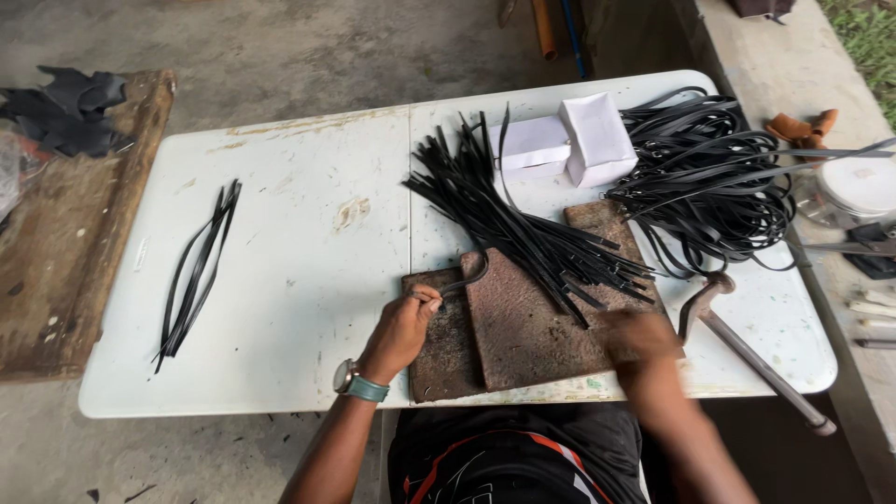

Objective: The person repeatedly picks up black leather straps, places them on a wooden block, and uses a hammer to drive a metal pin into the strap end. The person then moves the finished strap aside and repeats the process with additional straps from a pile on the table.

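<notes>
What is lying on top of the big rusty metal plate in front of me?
A fanned bundle of black strips lies across the rusty plate; the blurred right hand rests at its near corner. What lies beneath the strips is hidden.

A white folding table, scuffed and stained, stands on a bare grey concrete floor in soft, even daylight. To its left sits a worn wooden bench; along its right side runs a low concrete ledge, with a strip of green grass showing beyond it at the upper right.
</notes>
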